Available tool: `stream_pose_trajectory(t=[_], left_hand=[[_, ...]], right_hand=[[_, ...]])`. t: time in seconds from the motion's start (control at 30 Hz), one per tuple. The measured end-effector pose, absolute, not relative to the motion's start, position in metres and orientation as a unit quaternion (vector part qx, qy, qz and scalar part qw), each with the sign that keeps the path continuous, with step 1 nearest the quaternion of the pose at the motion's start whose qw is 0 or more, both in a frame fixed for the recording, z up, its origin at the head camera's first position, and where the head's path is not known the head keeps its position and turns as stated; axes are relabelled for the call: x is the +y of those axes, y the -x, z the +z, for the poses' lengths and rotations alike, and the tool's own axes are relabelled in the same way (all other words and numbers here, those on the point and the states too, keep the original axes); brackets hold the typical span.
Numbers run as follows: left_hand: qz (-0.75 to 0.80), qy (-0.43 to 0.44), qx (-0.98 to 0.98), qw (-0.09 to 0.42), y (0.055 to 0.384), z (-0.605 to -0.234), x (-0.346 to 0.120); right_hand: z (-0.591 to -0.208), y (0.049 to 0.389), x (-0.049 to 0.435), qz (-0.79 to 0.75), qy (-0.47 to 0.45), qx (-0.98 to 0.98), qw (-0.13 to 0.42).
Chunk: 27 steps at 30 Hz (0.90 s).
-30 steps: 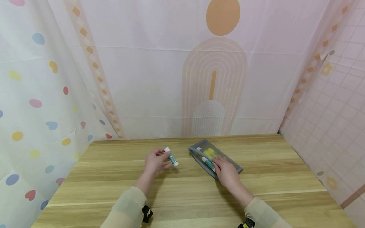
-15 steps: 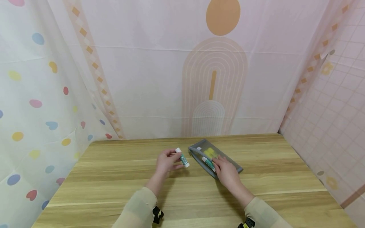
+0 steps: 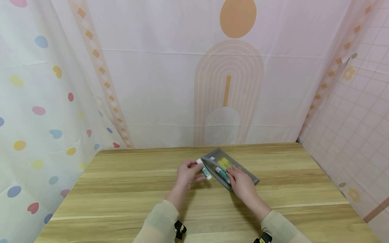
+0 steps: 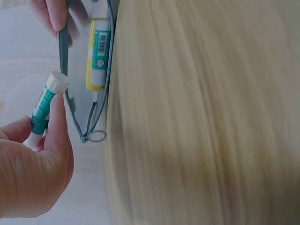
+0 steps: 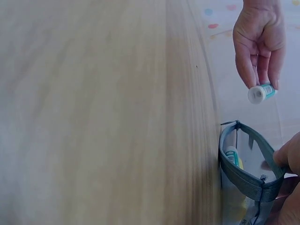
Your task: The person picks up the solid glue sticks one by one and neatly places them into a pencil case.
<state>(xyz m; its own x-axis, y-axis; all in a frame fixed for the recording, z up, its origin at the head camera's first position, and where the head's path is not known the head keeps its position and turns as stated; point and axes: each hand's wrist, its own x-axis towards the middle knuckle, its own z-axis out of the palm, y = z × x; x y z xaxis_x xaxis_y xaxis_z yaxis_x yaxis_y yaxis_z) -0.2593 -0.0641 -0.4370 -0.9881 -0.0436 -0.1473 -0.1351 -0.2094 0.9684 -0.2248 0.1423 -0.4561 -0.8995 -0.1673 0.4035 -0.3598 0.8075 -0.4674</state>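
Observation:
My left hand (image 3: 186, 173) pinches a glue stick (image 3: 205, 169) with white ends and a teal label between thumb and fingers. It holds the stick in the air at the left end of a grey zippered mesh pencil pouch (image 3: 243, 171). My right hand (image 3: 243, 184) grips the pouch's upper edge, and the mouth gapes. Inside lie a second glue stick (image 4: 100, 51), also teal and white, and something yellow (image 3: 224, 163) seen through the mesh. In the right wrist view the left hand (image 5: 260, 40) and its glue stick (image 5: 263, 93) are beyond the pouch opening.
The pouch lies on a wood-grain table (image 3: 136, 202) near its back edge. Patterned curtains (image 3: 158, 84) hang behind and on both sides. A zipper pull ring (image 4: 97, 136) hangs at the pouch's corner.
My left hand has carried the glue stick rightward across the table, up to the pouch's left end. The right hand and the pouch have stayed put.

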Motion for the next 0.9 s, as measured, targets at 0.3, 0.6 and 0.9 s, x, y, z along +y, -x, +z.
stream_pose_trajectory(t=[0.3, 0.6, 0.9], left_hand=[[0.766, 0.086, 0.634, 0.059, 0.256, -0.442, -0.046], [0.768, 0.104, 0.628, 0.065, 0.253, -0.448, -0.028], [0.757, 0.119, 0.642, 0.038, 0.255, -0.453, -0.015]], right_hand=[[-0.458, 0.226, 0.143, 0.275, -0.136, -0.935, 0.180], [-0.456, 0.225, 0.142, 0.272, -0.133, -0.937, 0.176], [-0.456, 0.226, 0.142, 0.274, -0.131, -0.938, 0.169]])
